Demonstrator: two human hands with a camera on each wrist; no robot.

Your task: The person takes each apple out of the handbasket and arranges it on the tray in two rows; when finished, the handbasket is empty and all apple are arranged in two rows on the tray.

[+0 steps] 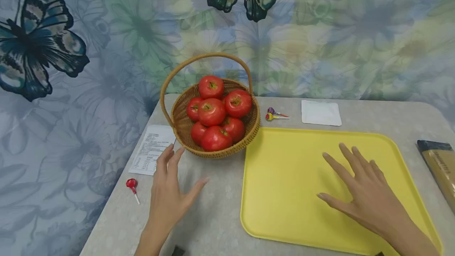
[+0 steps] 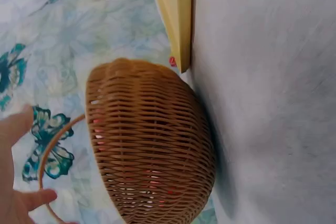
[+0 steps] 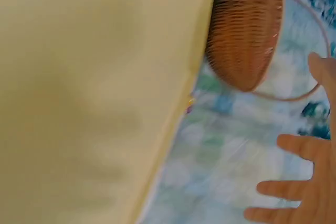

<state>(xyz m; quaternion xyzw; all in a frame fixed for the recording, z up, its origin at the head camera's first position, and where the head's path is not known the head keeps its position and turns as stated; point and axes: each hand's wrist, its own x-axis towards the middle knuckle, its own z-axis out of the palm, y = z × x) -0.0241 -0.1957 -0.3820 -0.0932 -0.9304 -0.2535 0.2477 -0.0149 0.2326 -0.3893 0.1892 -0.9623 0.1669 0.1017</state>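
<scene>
A wicker basket (image 1: 183, 117) with a tall arched handle (image 1: 213, 55) stands at the back of the table, filled with several red tomatoes (image 1: 211, 112). In front of it hovers my left hand (image 1: 172, 194), thumb spread from the fingers, holding nothing; its fingertips overlap the basket's lower rim in the head view. My right hand (image 1: 369, 194) hangs over a yellow tray (image 1: 284, 185) with fingers fanned out and nothing in them. Seen from the left wrist, the basket's woven side (image 2: 152, 145) fills the middle of the picture.
A printed paper (image 1: 153, 149) lies left of the basket, with a red lollipop (image 1: 132, 185) nearer the front. Two more lollipops (image 1: 271, 116) and a white packet (image 1: 321, 113) lie behind the tray. At the right edge is a brown-gold pouch (image 1: 440, 169). Butterfly-patterned fabric (image 1: 142, 23) hangs behind.
</scene>
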